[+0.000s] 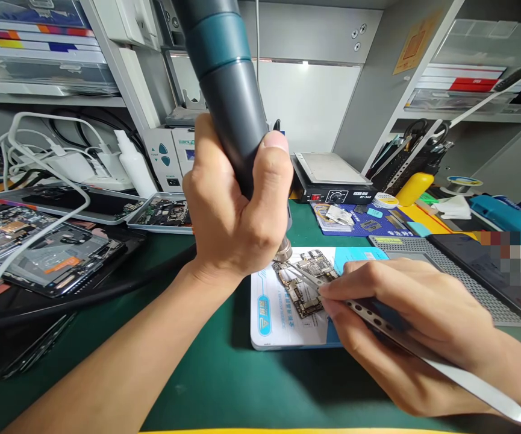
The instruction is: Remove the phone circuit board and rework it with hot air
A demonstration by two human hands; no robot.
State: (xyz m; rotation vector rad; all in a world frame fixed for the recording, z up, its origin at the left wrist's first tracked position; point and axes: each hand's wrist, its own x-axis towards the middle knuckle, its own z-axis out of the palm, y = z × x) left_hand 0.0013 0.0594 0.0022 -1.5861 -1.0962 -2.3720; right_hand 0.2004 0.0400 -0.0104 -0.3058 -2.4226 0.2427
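The left hand (235,211) is clamped around the grey handle of a hot-air tool (224,84), held upright with its metal nozzle pointing down just above a circuit board (303,283). The right hand (405,325) is closed on a pair of tweezers (377,319), whose tips touch the board. The board lies on a white-and-blue mat (269,319) near the middle of the green counter (224,380). An opened phone (38,253) lies at the counter's left edge.
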